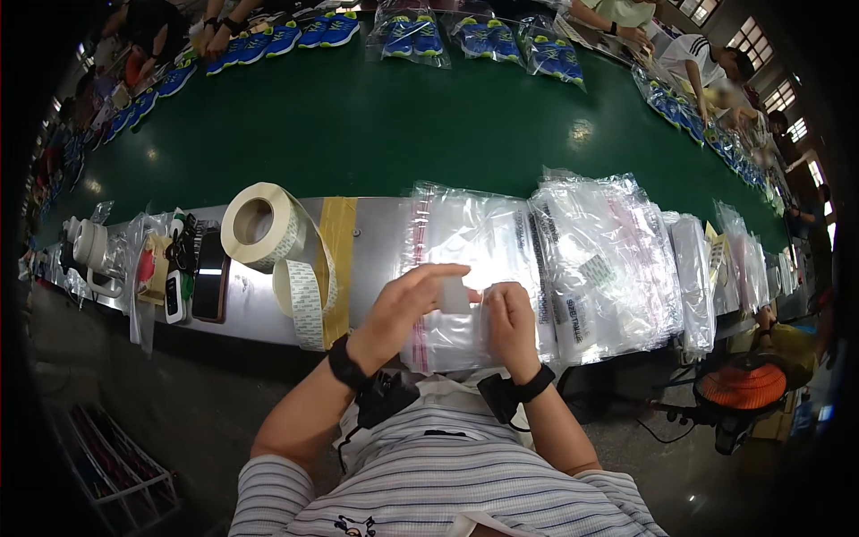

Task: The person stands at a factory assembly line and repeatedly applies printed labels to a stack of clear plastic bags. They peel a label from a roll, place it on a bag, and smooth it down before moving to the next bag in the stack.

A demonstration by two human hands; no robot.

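My left hand (400,309) lightly pinches a small pale label (455,296) above the stacked clear plastic bags (474,211) on the metal desk (374,237); my right hand (511,324) is curled just beside it, its contents unclear. I should keep the label by its edge and smooth the film before pressing.

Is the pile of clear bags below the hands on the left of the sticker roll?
No, this pile of clear bags lies on the right of the sticker roll.
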